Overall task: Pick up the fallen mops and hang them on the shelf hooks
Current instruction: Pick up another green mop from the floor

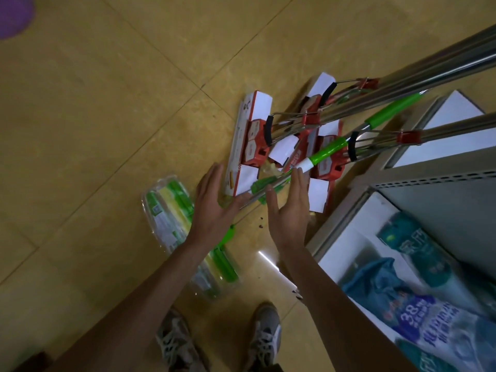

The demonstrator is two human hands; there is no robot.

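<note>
Looking down at a yellow tiled floor [94, 130] beside a grey metal store shelf [418, 178]. Readable writing: only a large "38" on a blue-and-white plastic pack [426, 326] lying on the shelf; other print there too blurred to read. Against the shelf's foot, a leaning cluster of sponge mops with steel handles and red-and-white cardboard sleeves [252, 140] on their heads, sleeve print too small to make out. Across that cluster, a green-and-white mop handle [324, 153]. Left of the shelf, flat on the floor, a green and yellow mop head in clear plastic wrap [171, 213], partly hidden behind a forearm. Handle tops cut off at the upper right. Left hand [212, 202] and right hand [290, 210] both spread flat, fingers straight, gripping nothing, hovering over the cluster's lower end. Grey trainers [265, 331] at the bottom edge.
</note>
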